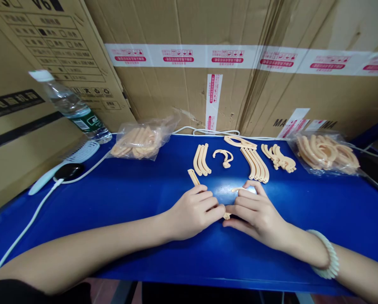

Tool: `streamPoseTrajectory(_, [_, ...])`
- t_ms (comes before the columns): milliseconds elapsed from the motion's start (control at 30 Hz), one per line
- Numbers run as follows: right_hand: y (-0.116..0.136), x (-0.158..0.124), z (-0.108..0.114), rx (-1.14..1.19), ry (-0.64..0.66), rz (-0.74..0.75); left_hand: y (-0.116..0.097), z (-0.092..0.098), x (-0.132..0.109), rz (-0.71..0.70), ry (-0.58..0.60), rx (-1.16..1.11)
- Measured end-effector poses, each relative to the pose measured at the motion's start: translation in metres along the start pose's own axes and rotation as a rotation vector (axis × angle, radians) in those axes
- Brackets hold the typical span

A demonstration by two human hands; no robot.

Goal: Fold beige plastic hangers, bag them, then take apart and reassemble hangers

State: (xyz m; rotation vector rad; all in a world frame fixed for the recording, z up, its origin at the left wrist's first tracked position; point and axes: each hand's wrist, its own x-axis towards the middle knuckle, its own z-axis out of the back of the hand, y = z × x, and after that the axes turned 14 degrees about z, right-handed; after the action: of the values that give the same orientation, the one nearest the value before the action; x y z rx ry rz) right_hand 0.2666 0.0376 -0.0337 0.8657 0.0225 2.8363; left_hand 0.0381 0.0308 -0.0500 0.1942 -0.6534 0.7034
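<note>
My left hand (197,211) is closed around a beige plastic strip (193,177), whose upper end sticks out past the index finger. My right hand (260,215) meets it at the fingertips, pinching a small beige plastic piece (227,215). Most of that piece is hidden by fingers. A thin curved beige piece (238,189) shows beside the right index finger; whether it is held or lies on the table I cannot tell. Beyond the hands lie curved beige strips (202,159), a hooked piece (224,158), a longer row of strips (255,164) and small knobbly pieces (280,158).
Clear bags of beige parts lie at the back left (140,141) and back right (326,152) of the blue table (128,249). A water bottle (78,112), a pale hairbrush (65,164) and a black device (69,171) with a white cable stand left. Cardboard boxes (176,97) wall the back.
</note>
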Motion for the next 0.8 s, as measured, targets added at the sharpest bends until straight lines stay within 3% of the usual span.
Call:
streamPoseTrajectory(233, [-0.005, 0.002, 0.001, 0.182, -0.099, -0.132, 0.005, 0.007, 0.003, -0.085, -0.122, 0.003])
streamPoseTrajectory(367, [-0.010, 0.002, 0.004, 0.199, -0.134, -0.154, 0.016, 0.012, 0.006, -0.094, -0.084, -0.041])
streamPoseTrajectory(467, [-0.012, 0.002, 0.006, 0.207, -0.148, -0.178, 0.037, 0.013, 0.007, -0.122, -0.032, 0.015])
streamPoseTrajectory(633, [-0.015, 0.001, 0.008, 0.197, -0.161, -0.188, 0.081, 0.013, 0.006, 0.059, -0.047, 0.052])
streamPoseTrajectory(800, [-0.020, -0.001, 0.007, 0.186, -0.166, -0.195, 0.107, 0.012, 0.003, 0.188, 0.084, -0.026])
